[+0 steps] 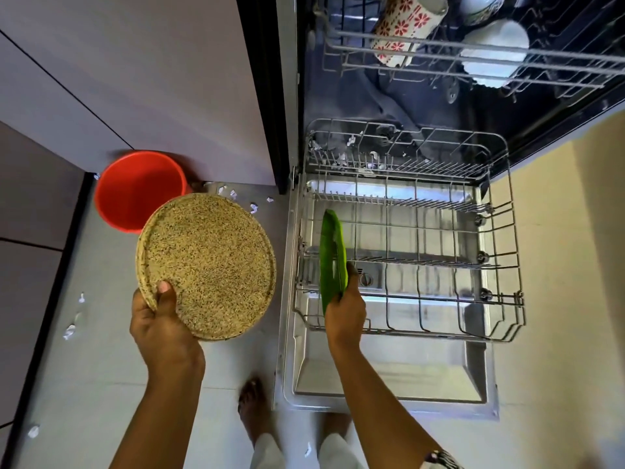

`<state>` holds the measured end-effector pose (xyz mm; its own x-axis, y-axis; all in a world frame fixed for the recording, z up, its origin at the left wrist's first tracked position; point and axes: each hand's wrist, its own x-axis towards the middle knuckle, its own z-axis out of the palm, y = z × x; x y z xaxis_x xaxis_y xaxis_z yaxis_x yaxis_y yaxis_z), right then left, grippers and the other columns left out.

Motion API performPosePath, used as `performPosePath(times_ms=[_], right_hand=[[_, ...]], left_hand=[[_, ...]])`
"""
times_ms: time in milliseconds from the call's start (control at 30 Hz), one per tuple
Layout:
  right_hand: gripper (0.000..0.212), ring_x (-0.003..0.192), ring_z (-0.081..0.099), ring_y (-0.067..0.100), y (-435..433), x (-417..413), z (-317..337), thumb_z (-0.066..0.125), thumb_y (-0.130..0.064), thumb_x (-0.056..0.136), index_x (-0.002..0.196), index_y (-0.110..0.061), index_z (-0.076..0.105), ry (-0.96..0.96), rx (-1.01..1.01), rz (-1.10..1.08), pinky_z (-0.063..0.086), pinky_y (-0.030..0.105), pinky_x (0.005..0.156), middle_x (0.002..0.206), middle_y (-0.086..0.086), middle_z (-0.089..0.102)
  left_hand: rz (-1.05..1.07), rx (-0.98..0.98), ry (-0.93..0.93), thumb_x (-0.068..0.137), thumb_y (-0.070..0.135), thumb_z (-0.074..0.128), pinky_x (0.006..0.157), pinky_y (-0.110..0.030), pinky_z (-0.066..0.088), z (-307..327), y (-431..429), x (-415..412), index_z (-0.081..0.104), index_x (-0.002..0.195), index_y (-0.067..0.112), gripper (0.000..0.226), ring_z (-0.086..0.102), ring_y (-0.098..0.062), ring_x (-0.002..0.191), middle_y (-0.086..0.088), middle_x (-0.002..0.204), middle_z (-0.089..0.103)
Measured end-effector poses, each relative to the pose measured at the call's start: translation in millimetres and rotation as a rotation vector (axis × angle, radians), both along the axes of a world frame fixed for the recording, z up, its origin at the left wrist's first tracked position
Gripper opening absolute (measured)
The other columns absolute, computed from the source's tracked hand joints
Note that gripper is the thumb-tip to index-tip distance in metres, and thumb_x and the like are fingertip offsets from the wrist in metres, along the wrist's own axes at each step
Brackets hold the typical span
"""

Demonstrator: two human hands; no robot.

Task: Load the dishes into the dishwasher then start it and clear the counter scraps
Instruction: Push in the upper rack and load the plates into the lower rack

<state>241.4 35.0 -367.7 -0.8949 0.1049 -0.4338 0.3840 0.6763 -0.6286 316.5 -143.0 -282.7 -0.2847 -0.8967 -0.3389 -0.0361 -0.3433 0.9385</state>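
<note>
My left hand (162, 319) grips the near rim of a round speckled tan plate (209, 265), held flat over the floor left of the dishwasher. My right hand (345, 306) holds a green plate (333, 258) on edge, its lower part inside the left side of the pulled-out lower rack (500, 265). That wire rack rests on the open dishwasher door (389, 397) and holds nothing else but a few white scraps at its far end. The upper rack (473, 59) carries a red-flowered mug (406, 25) and white dishes (493, 52).
An orange bucket (135, 191) stands on the floor against the cabinet, just beyond the tan plate. White paper scraps (71, 330) lie scattered on the floor. My bare foot (253, 404) stands by the door's near left corner. A cream wall is at the right.
</note>
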Motion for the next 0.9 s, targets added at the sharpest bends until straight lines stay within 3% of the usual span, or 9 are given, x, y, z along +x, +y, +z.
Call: performPosePath(times_ms=[300, 533, 700, 767, 900], right_hand=[[0.065, 0.093, 0.064, 0.031, -15, 12, -23, 0.05, 0.002, 0.091, 0.148, -0.018, 0.026, 0.091, 0.104, 0.042, 0.053, 0.037, 0.075, 0.129, 0.013, 0.056], [0.069, 0.098, 0.063, 0.034, -29, 5, -40, 0.05, 0.003, 0.088, 0.148, -0.017, 0.022, 0.087, 0.066, 0.081, 0.056, 0.045, 0.077, 0.14, 0.012, 0.045], [0.063, 0.097, 0.064, 0.034, -24, 4, -45, 0.049, -0.005, 0.092, 0.147, -0.017, 0.022, -0.044, 0.045, 0.072, 0.054, 0.046, 0.084, 0.119, 0.015, 0.062], [0.055, 0.091, 0.066, 0.031, -18, 5, -47, 0.048, -0.009, 0.095, 0.144, -0.015, 0.026, -0.127, 0.056, 0.066, 0.054, 0.037, 0.077, 0.105, 0.016, 0.066], [0.038, 0.091, 0.066, 0.03, -8, 9, -55, 0.048, -0.011, 0.095, 0.132, -0.011, 0.042, -0.225, 0.091, 0.059, 0.054, 0.034, 0.074, 0.104, 0.015, 0.067]], left_hand=[[-0.029, 0.02, 0.005, 0.099, 0.015, 0.045, 0.08, -0.027, 0.057, -4, -8, -4, 0.06, 0.103, 0.027, 0.019, 0.066, -0.004, 0.092, 0.015, 0.093, 0.071], [-0.061, -0.004, -0.003, 0.099, 0.015, 0.045, 0.083, -0.029, 0.056, -9, -22, -8, 0.06, 0.101, 0.029, 0.02, 0.066, -0.003, 0.093, 0.018, 0.091, 0.071], [-0.057, -0.003, -0.018, 0.098, 0.015, 0.046, 0.094, -0.039, 0.05, -12, -34, -3, 0.061, 0.1, 0.028, 0.02, 0.065, -0.004, 0.096, 0.018, 0.093, 0.071], [-0.057, 0.0, -0.017, 0.099, 0.015, 0.046, 0.094, -0.039, 0.05, -12, -37, -2, 0.061, 0.101, 0.028, 0.02, 0.065, -0.004, 0.096, 0.018, 0.094, 0.071], [-0.06, 0.005, -0.005, 0.099, 0.014, 0.046, 0.094, -0.04, 0.05, -14, -39, -2, 0.06, 0.102, 0.027, 0.02, 0.065, -0.004, 0.095, 0.018, 0.093, 0.071]])
